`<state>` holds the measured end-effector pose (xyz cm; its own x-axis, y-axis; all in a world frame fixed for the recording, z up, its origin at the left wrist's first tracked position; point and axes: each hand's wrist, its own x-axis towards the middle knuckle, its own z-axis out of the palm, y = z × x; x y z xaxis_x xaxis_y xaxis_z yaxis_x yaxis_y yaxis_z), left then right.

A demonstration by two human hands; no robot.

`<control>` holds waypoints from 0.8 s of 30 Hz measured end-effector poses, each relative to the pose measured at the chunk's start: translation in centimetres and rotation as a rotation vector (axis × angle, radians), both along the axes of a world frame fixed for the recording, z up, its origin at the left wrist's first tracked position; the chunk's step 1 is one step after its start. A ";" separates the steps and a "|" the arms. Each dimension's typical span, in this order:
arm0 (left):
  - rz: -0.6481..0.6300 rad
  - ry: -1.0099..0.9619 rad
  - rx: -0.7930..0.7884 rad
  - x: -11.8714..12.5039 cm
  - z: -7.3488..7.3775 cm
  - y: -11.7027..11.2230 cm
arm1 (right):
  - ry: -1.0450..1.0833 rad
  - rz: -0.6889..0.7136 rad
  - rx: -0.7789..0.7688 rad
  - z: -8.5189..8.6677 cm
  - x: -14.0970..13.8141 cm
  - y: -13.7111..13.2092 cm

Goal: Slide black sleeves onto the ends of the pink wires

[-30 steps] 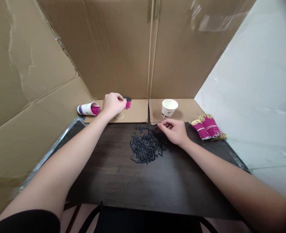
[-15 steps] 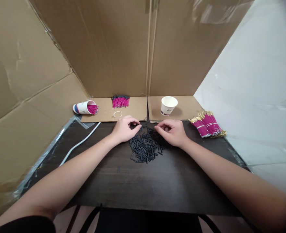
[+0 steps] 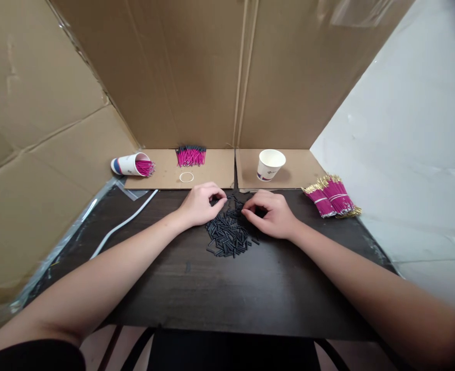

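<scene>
A loose pile of short black tube pieces (image 3: 228, 236) lies on the dark table in front of me. At the pile's upper left edge is my left hand (image 3: 202, 205), its thumb and index fingertips pinched together. My right hand (image 3: 271, 214) rests at the upper right side of the pile, also with thumb and index finger closed in a pinch. Whatever sits between the fingertips of either hand is too small to make out. A narrow gap with scattered black pieces separates the two hands.
A tipped paper cup (image 3: 125, 165) holds pink wires at the left. Black-tipped pink wires (image 3: 190, 156) lie on cardboard behind a white ring (image 3: 186, 177). An upright paper cup (image 3: 270, 165) stands back right, near bundled magenta wires (image 3: 331, 197). A white cable (image 3: 122, 224) runs at left.
My right hand has shifted slightly left and down over the pile's edge. My left fingertips have moved a little right. The whole view has tilted slightly.
</scene>
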<state>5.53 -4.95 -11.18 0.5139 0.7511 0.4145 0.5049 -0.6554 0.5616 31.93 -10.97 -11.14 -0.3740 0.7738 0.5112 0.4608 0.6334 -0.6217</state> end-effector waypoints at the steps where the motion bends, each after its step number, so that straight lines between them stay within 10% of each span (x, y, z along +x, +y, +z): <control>1: 0.003 -0.013 -0.009 0.1 0.1 -0.1 | -0.003 -0.010 -0.004 0.0 0.0 0.0; 13: 0.041 -0.124 -0.131 1.1 0.2 -0.9 | -0.026 -0.317 0.048 -1.3 2.3 1.7; 24: 0.049 -0.133 -0.141 0.9 -0.2 -0.5 | -0.179 -0.303 -0.040 -2.0 2.7 2.1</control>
<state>6.46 -5.42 -11.35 0.4230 0.8292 0.3654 0.4490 -0.5421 0.7103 34.67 -8.86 -13.10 -0.2052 0.8813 0.4257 0.7277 0.4282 -0.5358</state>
